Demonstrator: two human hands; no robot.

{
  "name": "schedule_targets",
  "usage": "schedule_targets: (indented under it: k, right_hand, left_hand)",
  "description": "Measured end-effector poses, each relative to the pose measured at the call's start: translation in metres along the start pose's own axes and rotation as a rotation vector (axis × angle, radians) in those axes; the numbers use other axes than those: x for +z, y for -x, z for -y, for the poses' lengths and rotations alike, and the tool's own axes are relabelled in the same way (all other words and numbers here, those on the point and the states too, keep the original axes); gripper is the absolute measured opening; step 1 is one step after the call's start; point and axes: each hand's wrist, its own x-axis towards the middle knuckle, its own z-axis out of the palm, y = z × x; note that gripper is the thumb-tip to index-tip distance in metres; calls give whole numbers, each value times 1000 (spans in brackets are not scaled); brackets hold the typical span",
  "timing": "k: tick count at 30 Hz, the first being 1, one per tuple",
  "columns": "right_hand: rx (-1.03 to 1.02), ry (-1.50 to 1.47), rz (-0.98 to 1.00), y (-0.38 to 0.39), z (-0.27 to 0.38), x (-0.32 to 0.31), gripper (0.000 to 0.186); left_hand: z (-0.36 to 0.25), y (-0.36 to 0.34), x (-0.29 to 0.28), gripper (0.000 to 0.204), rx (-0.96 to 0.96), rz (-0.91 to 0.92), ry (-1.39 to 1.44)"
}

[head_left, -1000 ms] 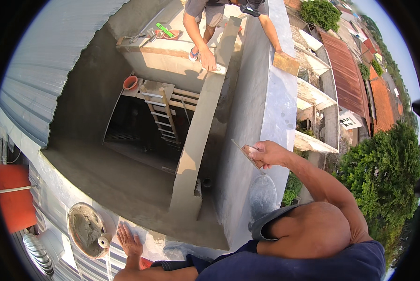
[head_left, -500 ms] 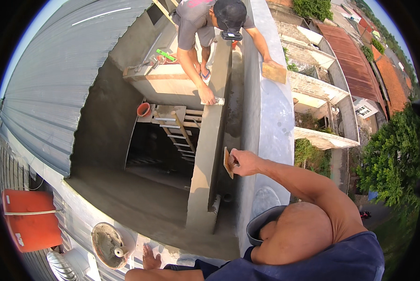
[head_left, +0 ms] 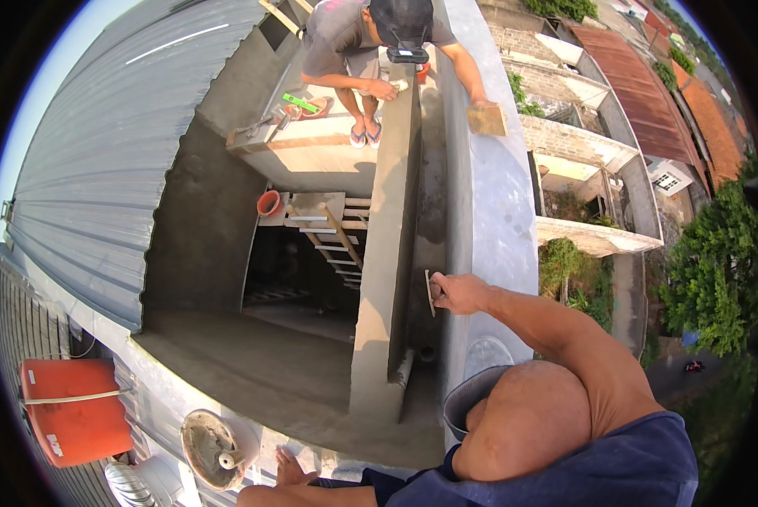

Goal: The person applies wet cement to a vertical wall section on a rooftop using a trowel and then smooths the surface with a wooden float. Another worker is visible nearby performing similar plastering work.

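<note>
My right hand (head_left: 456, 293) is out ahead on a bare, bent arm that runs back to the lower right; fingers curled shut around the handle of a plastering float (head_left: 429, 292), whose thin blade stands on edge just left of the knuckles, against the inner face of the grey parapet wall (head_left: 493, 220). Float sits at the fingertips, in the narrow gutter between that wall and the long cement beam (head_left: 383, 279), which lies just left of the fingers. My left hand (head_left: 290, 466) is low at the bottom edge, fingers spread flat and open on the light ledge, holding nothing. Just left of those fingers is a round mortar pan (head_left: 212, 448) with a pale handle stub in it, near but not touching as far as I can tell. Further left, well apart, an orange barrel (head_left: 73, 410). Far beyond my right fingers another person (head_left: 370, 38) crouches on a platform, one hand on the beam top, the other pressing a wooden float (head_left: 487, 119) on the parapet. Below, a wooden ladder (head_left: 336, 245) and small orange bucket (head_left: 268, 203) sit in the dark opening
</note>
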Motion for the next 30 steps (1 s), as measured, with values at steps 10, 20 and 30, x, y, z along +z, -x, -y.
schedule_targets:
  k: [10,20,30]
  right_hand:
    - [-8,-47,-22,-7,-20,15,41]
    - [44,9,11,-6,-12,6,44]
    - [-2,-11,5,-9,-17,9,45]
  left_hand:
    - [1,-17,16,156,-184,65,96]
    - [-12,-2,1,154,-125,15,119]
    - [-19,-2,-6,153,-160,45,111]
